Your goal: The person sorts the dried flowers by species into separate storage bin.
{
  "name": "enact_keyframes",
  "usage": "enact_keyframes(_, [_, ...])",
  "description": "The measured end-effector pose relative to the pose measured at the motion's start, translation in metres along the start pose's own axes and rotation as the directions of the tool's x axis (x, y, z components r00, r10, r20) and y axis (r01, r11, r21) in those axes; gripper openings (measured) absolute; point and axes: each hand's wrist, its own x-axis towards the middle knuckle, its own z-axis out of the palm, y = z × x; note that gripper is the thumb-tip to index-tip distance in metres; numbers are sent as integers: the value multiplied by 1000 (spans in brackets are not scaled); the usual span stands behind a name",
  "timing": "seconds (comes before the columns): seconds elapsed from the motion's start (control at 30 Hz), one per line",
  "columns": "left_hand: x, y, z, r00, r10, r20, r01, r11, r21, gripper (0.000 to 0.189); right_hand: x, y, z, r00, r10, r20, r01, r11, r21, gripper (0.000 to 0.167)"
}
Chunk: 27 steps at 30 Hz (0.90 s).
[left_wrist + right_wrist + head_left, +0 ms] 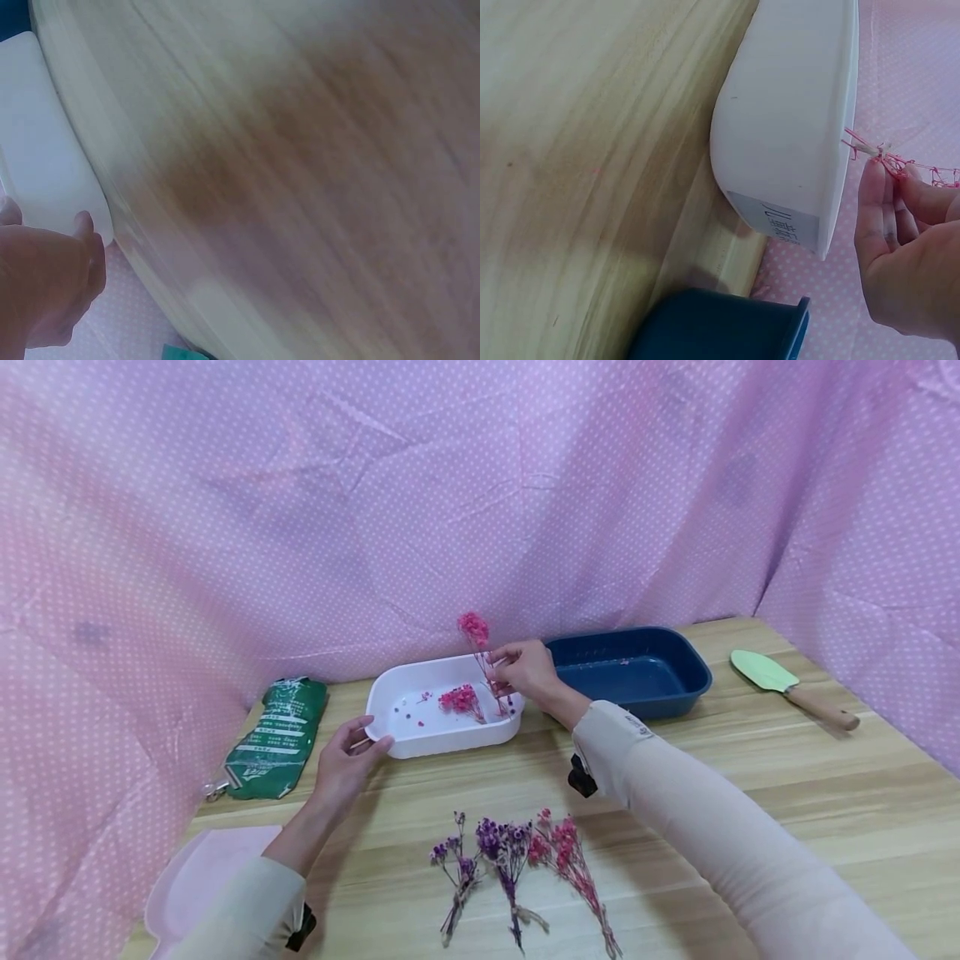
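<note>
My right hand (pixel 527 672) pinches a sprig of pink dried flowers (pixel 474 628) by its stems, upright over the right part of a white plastic basin (pixel 431 747). In the right wrist view the stems are tied with pale twine (pixel 871 151) just at the fingertips. Another pink dried flower bunch (pixel 459 699) lies inside the basin among loose petals and small bits. At the basin's left end, my left hand (pixel 347 766) grips the corner, thumb on the front side and fingers by the left rim; the left wrist view shows that corner too.
A navy blue basin (pixel 678 700) stands right of the white one. Farther right lies a green trowel (pixel 765 671) with a wooden handle. Two purple flower bunches (pixel 456 877) and a pink bunch (pixel 566 852) lie in front. A green packet (pixel 277 739) and pink tray (pixel 217 881) are left.
</note>
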Motion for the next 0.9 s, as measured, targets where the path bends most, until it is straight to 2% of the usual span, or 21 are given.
enact_keyframes(0.3, [1,-1,2,1000,-3,-5,3,1000,-4,64,3,1,2,997,-71,3,71,997,-40,19])
enact_keyframes(0.53, [1,-1,1,1000,-14,-4,14,1000,5,65,2,7,4,997,-43,62,50,991,-126,17])
enact_keyframes(0.7, [0,-1,0,1000,-10,-5,10,1000,10,65,-1,6,6,995,-59,82,73,979,-190,17])
enact_keyframes(0.9, [0,0,1,1000,2,-10,-2,1000,-15,63,-2,7,8,991,-42,129,75,961,-267,20])
